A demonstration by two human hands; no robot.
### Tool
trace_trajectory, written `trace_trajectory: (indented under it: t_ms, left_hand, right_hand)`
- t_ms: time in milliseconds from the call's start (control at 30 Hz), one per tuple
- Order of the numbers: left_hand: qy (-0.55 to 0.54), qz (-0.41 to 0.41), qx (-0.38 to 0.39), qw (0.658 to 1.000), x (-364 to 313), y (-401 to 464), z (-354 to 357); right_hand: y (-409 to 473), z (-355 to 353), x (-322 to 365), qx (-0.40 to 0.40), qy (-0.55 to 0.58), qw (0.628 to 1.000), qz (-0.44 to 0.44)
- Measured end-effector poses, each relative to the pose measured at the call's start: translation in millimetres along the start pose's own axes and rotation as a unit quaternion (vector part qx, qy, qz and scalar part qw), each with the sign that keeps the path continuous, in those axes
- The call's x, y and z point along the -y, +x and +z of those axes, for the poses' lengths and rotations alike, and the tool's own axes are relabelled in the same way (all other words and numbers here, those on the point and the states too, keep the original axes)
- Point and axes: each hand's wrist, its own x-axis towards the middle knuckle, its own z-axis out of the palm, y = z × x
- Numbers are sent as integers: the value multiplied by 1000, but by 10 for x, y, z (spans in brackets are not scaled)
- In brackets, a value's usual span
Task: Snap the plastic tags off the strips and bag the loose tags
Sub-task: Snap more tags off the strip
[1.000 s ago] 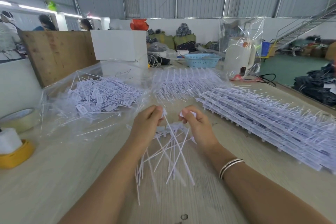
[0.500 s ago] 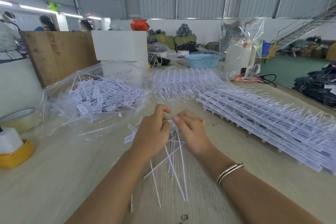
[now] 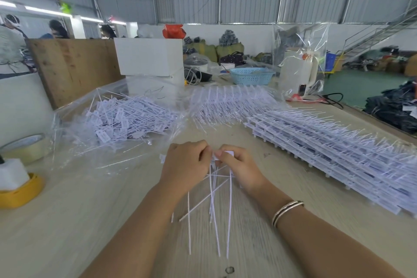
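Centre frame: we see the left hand point(image 3: 185, 162) and right hand point(image 3: 239, 168) close together, both pinching a bunch of white plastic tags point(image 3: 214, 198) whose thin tails fan down toward the wooden table point(image 3: 67, 221). Upper left, a clear plastic bag point(image 3: 117, 119) holds loose tags. At right lies a stack of tag strips point(image 3: 338, 149). A bracelet point(image 3: 287, 211) circles the right wrist.
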Motion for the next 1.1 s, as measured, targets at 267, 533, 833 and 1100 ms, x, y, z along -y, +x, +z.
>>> trace_trajectory:
  t_ms: [267, 533, 833, 1100]
  left_hand:
    - [-275, -163, 38, 947, -6, 61, 69]
    - [-294, -156, -35, 942, 134, 76, 10]
    - [-44, -2, 10, 999, 71, -5, 58]
    - [-92, -36, -8, 995, 103, -8, 99]
  right_hand:
    - [14, 12, 72, -29, 0, 999, -31]
    - [54, -63, -9, -120, -134, 983, 21]
    - [25, 29, -62, -89, -362, 926, -52]
    - [12, -30, -4, -114, -131, 984, 30]
